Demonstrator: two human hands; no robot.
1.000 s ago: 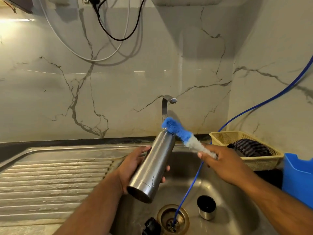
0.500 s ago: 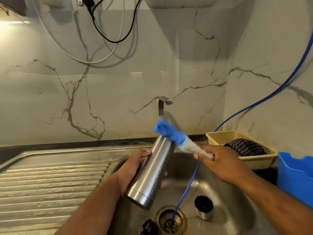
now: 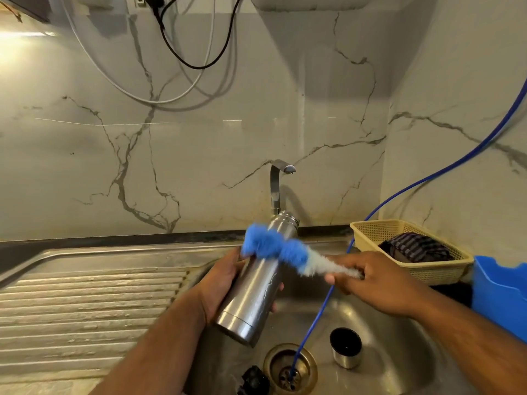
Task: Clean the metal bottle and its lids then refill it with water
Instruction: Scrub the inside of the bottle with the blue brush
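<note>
no readable text, labels or numbers

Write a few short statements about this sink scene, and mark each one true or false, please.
1. The left hand holds the cylindrical steel bottle tilted over the steel sink. True.
2. The right hand pushes the fluffy blue-and-white bottle brush deep inside the bottle. False: the brush lies across the outside of the bottle, below its neck.
3. The thin blue hose runs down into the round drain. True.
4. The small steel cup lid is screwed on the bottle. False: it stands in the sink, right of the drain.
</note>
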